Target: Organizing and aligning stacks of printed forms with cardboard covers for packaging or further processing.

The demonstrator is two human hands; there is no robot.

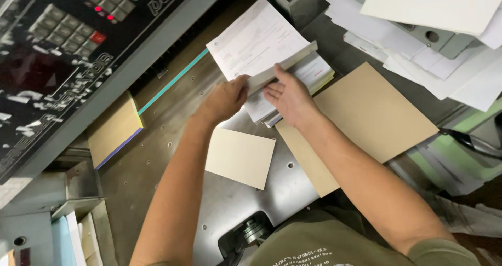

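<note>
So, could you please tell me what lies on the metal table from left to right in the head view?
Brown-topped pad with coloured edges → small cream card → left hand → right hand, both on the stack of printed sheets → large brown cardboard sheet → loose white papers.

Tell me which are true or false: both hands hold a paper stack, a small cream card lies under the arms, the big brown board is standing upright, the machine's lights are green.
1. Both the left hand and right hand hold the paper stack: true.
2. A small cream card lies below the arms: true.
3. The brown board stands upright: false, it lies flat on the metal table.
4. The control panel lights are green: false, they glow red.
</note>
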